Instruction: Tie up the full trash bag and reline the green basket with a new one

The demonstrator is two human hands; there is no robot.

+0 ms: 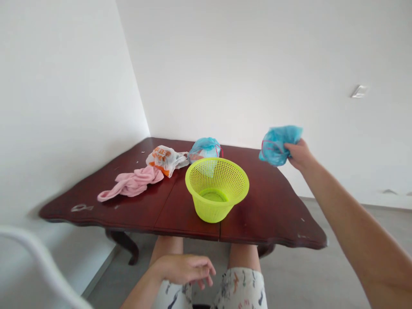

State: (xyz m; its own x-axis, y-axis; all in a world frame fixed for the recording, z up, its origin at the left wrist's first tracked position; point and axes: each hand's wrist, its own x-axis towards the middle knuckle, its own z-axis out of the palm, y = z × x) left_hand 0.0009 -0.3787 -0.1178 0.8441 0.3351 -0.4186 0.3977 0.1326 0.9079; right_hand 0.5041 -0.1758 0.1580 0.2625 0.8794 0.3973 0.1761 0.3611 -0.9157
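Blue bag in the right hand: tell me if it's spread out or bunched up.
Bunched up: the right hand grips the blue plastic bag in a crumpled wad, with creases all over it and nothing spread flat.

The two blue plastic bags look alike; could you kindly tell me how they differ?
The held bag is raised in the right hand; the other bag rests on the table behind the green basket. The held bag looks squeezed, the other rounder. Both are crumpled, with pink loops.

Blue plastic bag (280, 146) (contents hidden)
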